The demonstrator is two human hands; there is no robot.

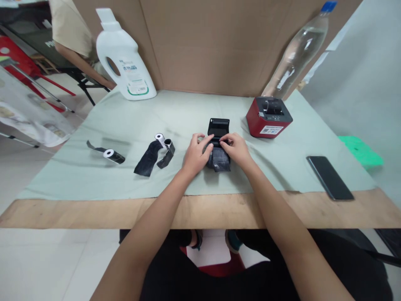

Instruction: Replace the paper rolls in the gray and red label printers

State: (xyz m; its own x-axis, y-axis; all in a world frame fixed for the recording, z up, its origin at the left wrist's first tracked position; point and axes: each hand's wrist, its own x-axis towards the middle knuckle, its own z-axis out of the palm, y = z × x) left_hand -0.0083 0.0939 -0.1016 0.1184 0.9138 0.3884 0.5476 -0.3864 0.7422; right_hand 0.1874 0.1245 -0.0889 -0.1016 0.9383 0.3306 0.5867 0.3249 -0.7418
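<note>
A small black portable printer point(218, 126) stands on the cloth in front of me with its lid raised. My left hand point(197, 153) is closed about its left side, thumb and fingertips at the opening. From the other side my right hand point(237, 149) grips it, fingers bent toward the same opening. A strip of black paper point(221, 159) hangs from the printer toward me, between the two hands. What lies under my fingertips is hidden. Left of the printer are a white-cored paper roll point(159, 137) and a black roll point(169, 149) with loose strips.
Another black paper roll point(114, 156) lies farther left. A red printer point(268, 119) stands back right, before a tall water bottle point(297, 56). A white detergent bottle point(125, 62) stands back left. A phone point(330, 177) lies at the right edge. Cardboard point(206, 46) closes the back; a person point(73, 37) is beyond.
</note>
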